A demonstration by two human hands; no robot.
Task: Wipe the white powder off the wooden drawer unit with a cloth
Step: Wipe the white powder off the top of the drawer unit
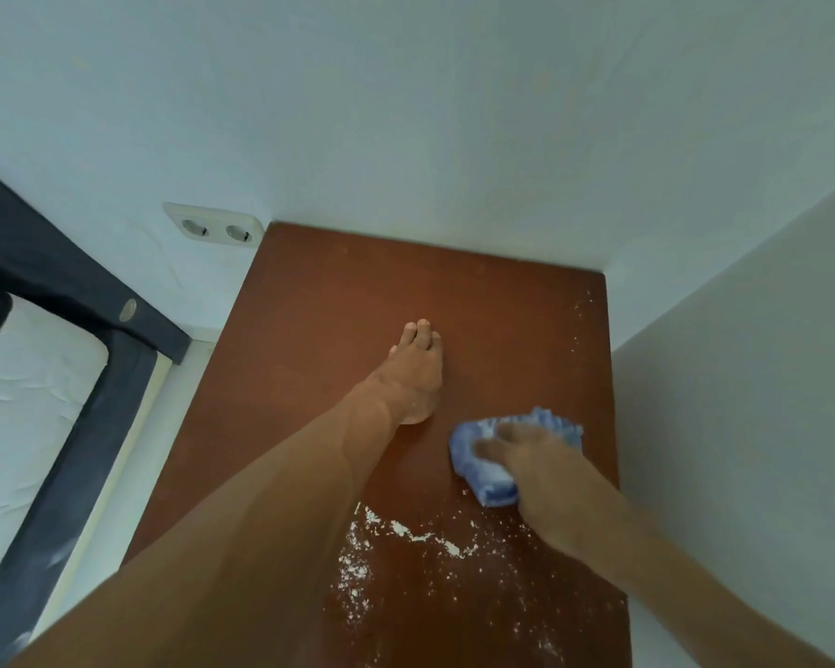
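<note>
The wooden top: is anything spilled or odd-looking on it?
Yes. White powder is scattered over the near part of the wooden drawer unit, just nearer than the blue cloth under the right hand, and a thin trail of specks runs along its right edge by the wall.

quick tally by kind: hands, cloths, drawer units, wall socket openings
hands: 2, left hand and right hand
cloths: 1, blue cloth
drawer units: 1, wooden drawer unit
socket openings: 2, in one wall plate
total: 6
</note>
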